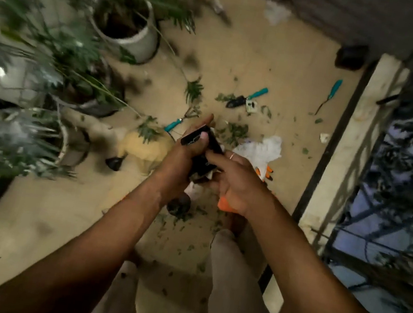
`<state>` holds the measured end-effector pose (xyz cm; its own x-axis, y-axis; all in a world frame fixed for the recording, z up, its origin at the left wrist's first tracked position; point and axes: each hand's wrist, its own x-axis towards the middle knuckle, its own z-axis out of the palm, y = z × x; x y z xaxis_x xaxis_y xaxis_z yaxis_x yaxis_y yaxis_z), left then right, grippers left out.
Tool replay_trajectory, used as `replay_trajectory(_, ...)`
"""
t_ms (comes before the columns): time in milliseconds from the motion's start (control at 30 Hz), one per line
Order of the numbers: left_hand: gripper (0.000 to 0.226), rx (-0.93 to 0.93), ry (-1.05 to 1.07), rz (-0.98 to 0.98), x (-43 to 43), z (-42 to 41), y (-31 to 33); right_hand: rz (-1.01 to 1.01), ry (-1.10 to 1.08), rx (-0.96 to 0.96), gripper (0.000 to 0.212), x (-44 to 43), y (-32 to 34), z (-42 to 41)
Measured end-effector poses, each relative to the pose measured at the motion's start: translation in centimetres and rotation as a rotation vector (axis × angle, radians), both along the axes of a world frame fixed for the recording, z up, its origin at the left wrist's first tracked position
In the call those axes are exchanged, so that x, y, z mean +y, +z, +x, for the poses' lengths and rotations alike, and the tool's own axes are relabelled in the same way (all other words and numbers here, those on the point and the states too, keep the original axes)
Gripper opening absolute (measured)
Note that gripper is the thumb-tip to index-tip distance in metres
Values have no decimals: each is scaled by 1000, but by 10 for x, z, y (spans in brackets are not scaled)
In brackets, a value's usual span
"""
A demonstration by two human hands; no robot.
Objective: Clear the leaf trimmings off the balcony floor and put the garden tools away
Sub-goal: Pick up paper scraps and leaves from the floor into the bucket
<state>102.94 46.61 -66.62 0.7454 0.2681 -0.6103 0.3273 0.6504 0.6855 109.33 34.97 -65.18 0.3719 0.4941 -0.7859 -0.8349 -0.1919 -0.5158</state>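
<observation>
Teal-handled black trowel (245,98), green trimmings (233,133), beige floor (282,60).

left hand (182,156) and right hand (236,181) close together, both gripping black object (215,144)

The floor (282,60) reads to me as matt tan stone or tile, faintly mottled. The black object (203,142) looks like smooth plastic with a slight sheen. I see teal plastic handles on the trowel (238,101) and hand rake (178,122); the trowel's blade is dark matt metal. The white pot (137,42) looks glazed. The white wad (263,151) is crumpled paper or cloth; I cannot tell which.
</observation>
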Motion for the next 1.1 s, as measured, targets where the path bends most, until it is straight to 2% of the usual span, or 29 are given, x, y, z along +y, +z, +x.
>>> replay_trajectory(67,39,-10,-6,61,16,-18,51,-21,56,-84,17,15,51,-10)
replay_trajectory(233,40,-28,-46,50,55,-77,171,-18,106,-290,25,48,168,-58)
replay_trajectory(333,33,-32,-117,162,82,-118,234,3,132,-403,24,65,225,-91)
replay_trajectory(433,22,-27,-169,177,104,-160,282,44,130,-471,31,83,266,-125)
replay_trajectory(500,21,-24,-139,208,115,-186,309,91,122,-494,23,95,289,-147)
replay_trajectory(567,16,-41,-86,222,121,-212,330,147,132,-506,14,104,307,-167)
replay_trajectory(767,23,-48,188,308,117,-276,351,275,298,-484,27,128,331,-212)
replay_trajectory(900,20,-39,449,297,95,-320,358,331,482,-436,20,134,339,-236)
replay_trajectory(1033,21,-23,668,302,70,-370,359,314,621,-369,44,141,345,-266)
replay_trajectory(1100,20,-22,759,294,62,-394,360,339,693,-349,39,146,348,-287)
